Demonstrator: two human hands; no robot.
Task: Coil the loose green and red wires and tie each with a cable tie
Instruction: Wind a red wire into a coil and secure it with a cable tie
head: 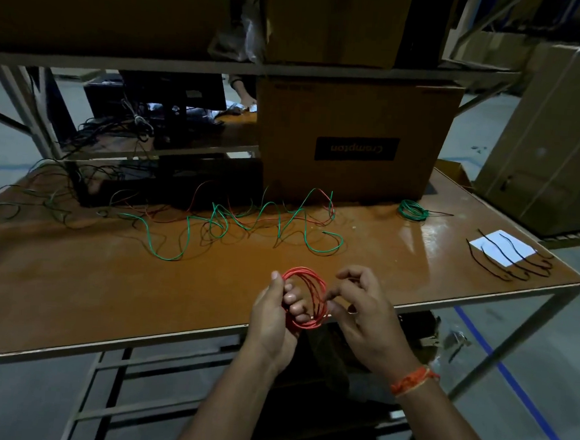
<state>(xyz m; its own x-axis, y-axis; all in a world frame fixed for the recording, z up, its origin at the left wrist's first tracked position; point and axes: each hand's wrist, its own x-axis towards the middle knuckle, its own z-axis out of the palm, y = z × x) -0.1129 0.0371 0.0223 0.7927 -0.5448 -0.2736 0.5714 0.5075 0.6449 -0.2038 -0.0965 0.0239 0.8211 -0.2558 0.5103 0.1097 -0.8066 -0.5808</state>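
Note:
A red wire coil [307, 276] hangs over the table's front edge, gripped by my left hand [271, 318] with fingers through the loop. My right hand [364, 314] pinches the coil's right side, where a dark cable tie seems to wrap it. Loose green wire [264, 225] and thin red wire [330, 210] lie tangled across the middle of the brown table [106, 275]. A finished green coil [413, 210] rests at the back right. Several black cable ties [509, 259] lie on and beside a white paper [503, 246] at the right edge.
A cardboard box [356, 138] stands at the back of the table under a shelf rack. Dark cables [43, 195] trail at the far left. Another large carton [555, 135] stands on the floor to the right.

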